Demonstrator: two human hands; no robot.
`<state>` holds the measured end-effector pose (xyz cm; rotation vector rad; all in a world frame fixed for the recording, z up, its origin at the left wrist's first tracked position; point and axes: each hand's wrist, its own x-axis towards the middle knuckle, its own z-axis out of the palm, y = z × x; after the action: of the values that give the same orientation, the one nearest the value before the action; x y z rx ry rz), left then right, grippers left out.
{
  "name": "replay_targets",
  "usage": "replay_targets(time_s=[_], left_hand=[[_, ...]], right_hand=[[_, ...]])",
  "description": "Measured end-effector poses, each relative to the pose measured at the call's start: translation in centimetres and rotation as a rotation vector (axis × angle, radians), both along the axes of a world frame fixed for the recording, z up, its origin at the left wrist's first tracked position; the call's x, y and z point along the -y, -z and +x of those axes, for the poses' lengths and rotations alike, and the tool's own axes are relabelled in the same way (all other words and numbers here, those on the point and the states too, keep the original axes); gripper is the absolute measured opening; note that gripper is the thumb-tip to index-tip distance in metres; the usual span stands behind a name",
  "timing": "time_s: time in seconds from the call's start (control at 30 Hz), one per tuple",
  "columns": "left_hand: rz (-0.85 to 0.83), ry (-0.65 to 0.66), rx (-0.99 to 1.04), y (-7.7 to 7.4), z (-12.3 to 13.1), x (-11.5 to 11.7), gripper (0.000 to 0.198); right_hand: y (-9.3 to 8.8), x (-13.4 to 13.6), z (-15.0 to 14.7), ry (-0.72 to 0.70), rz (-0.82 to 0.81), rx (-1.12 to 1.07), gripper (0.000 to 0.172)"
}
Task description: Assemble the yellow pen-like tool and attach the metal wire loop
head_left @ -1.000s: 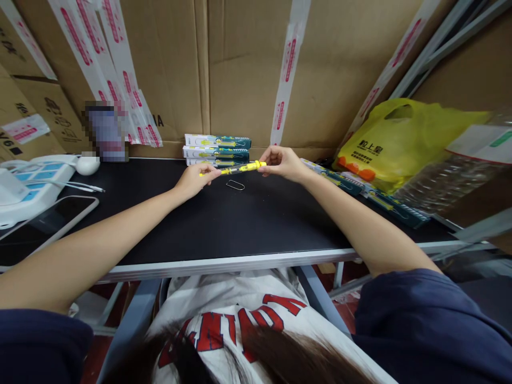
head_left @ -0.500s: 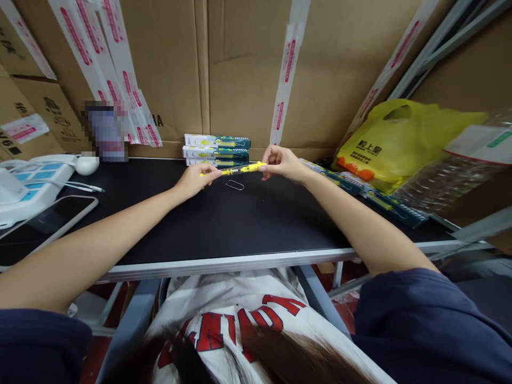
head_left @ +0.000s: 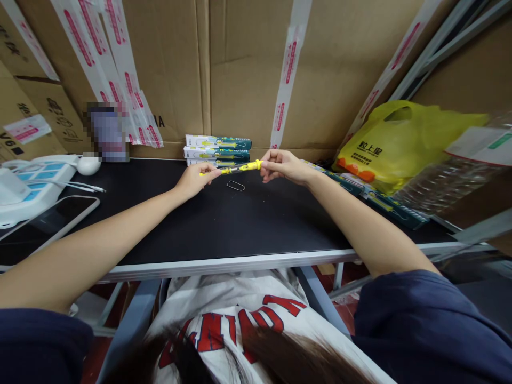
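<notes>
Both arms reach forward from the near side over the black tabletop (head_left: 240, 234), bare below dark sleeves, slanting inward so the hands face each other near its far edge. The left hand (head_left: 196, 181), palm turned down and fingers curled, grasps the left end of a yellow pen-shaped tool (head_left: 251, 166). The right hand (head_left: 282, 166), wrist bent inward, pinches the tool's right end between thumb and fingertips, its other fingers loosely bent. That one tool lies nearly level between the hands, raised above the tabletop, its right end slightly higher.

One bent wire loop (head_left: 236, 185) lies just on the near side of it. Behind the hands, three printed boxes (head_left: 218, 142) are stacked; at least two similar cartons (head_left: 394, 208) lie at the right, beside one yellow plastic bag (head_left: 384, 144) and one clear plastic bottle (head_left: 440, 176). At the left are one white power strip (head_left: 44, 178) and, nearer, one smartphone (head_left: 44, 226) lying flat.
</notes>
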<state>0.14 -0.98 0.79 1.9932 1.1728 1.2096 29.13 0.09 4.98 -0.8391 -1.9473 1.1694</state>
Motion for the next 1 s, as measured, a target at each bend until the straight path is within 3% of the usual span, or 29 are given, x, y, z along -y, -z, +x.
replay_targets(time_s=[0.23, 0.43, 0.63, 0.83, 1.0], left_hand=[[0.012, 0.019, -0.003, 0.0, 0.0, 0.0, 0.027], [0.001, 0.009, 0.016, -0.2, 0.1, 0.4, 0.025], [-0.005, 0.007, 0.015, -0.2, 0.2, 0.6, 0.027], [-0.021, -0.003, 0.022, -0.3, 0.2, 0.5, 0.027], [-0.013, 0.004, 0.026, -0.2, 0.3, 0.6, 0.026]], right_hand=[[0.2, -0.1, -0.5, 0.082, 0.013, 0.147, 0.050], [-0.1, 0.4, -0.8, 0.072, -0.043, 0.131, 0.029], [0.3, 0.2, -1.0, 0.131, 0.011, 0.194, 0.047], [0.0, 0.5, -1.1, 0.103, -0.008, 0.146, 0.024], [0.3, 0.4, -1.1, 0.118, 0.017, 0.200, 0.039]])
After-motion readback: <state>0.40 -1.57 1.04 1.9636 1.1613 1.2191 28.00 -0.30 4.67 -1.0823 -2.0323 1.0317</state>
